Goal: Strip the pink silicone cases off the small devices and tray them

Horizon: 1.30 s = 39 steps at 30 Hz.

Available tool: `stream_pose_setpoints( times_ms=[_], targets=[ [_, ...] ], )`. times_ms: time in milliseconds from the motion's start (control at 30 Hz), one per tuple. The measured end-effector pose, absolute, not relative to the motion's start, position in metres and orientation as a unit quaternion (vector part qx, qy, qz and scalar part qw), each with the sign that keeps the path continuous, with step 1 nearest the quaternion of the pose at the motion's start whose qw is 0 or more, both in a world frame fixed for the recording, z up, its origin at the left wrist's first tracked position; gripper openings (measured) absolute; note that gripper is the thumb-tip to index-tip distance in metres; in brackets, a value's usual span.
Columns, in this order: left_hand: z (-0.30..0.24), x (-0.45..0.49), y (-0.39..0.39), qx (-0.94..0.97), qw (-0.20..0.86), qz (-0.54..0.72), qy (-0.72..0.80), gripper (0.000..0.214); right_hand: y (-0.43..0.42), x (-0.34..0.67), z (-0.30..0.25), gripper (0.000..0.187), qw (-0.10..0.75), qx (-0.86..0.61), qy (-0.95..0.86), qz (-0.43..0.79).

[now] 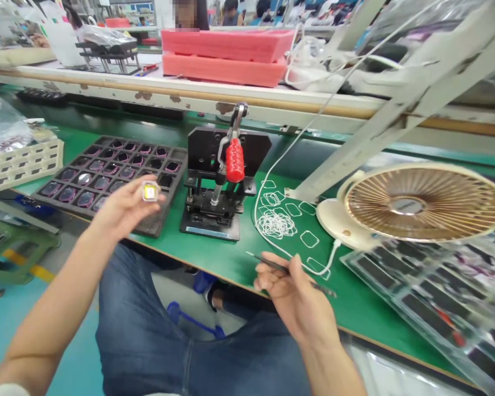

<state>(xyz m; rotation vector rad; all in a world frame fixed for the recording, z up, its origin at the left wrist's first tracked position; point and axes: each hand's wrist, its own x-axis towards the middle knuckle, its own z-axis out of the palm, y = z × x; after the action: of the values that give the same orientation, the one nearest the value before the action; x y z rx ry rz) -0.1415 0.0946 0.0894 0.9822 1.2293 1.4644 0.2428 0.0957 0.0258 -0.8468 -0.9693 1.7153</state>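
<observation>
My left hand (126,206) is closed on a small square watch-like case (150,191), its yellow and white face turned towards me. It hovers over the right part of a dark compartment tray (154,223) with several similar pink-edged cases in it. Between the fingers of my right hand (299,294) lies a thin dark pen-like tool (272,262) with a pale tip pointing left, above the bench's front edge. Ahead of my hands stands a black toggle press (214,203) with a red handle (235,160). Beside it lies a heap of thin white ring gaskets (276,223).
A cream fan (406,206) stands at right, its white cable (268,170) curving across the green bench (206,256). A divided clear tray (429,297) lies nearer at right. Cream racks (22,165) are at far left. Pink foam trays (226,58) sit on the shelf above.
</observation>
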Motion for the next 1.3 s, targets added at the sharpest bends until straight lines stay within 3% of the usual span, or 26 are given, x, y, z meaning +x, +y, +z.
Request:
stream_pose_setpoints(
  times_ms=[100,200,367,500,867,1100,1300],
  targets=[
    [0.074,-0.079,0.064,0.307,0.633,0.576,0.416,0.041,0.079,0.228,0.023,0.025,0.526,-0.35,-0.475,0.612],
    [0.057,-0.027,0.044,0.307,0.669,0.53,0.422,0.04,0.066,0.208,0.025,0.018,0.536,-0.334,-0.579,0.516],
    [0.046,0.003,0.03,0.365,0.64,0.503,0.452,0.04,0.062,0.189,0.025,0.044,0.54,-0.26,-0.698,0.392],
    [0.049,0.007,0.025,0.381,0.635,0.485,0.465,0.04,0.06,0.186,0.015,0.058,0.531,-0.242,-0.723,0.369],
    [0.05,0.011,0.018,0.395,0.608,0.479,0.494,0.04,0.057,0.189,0.011,0.058,0.508,-0.232,-0.755,0.345],
    [0.054,0.013,0.022,0.322,0.685,0.48,0.444,0.052,0.055,0.19,-0.002,0.06,0.536,-0.217,-0.767,0.278],
    [0.048,0.015,0.02,0.328,0.665,0.49,0.458,0.049,0.056,0.189,0.004,0.055,0.524,-0.217,-0.769,0.293]
  ],
)
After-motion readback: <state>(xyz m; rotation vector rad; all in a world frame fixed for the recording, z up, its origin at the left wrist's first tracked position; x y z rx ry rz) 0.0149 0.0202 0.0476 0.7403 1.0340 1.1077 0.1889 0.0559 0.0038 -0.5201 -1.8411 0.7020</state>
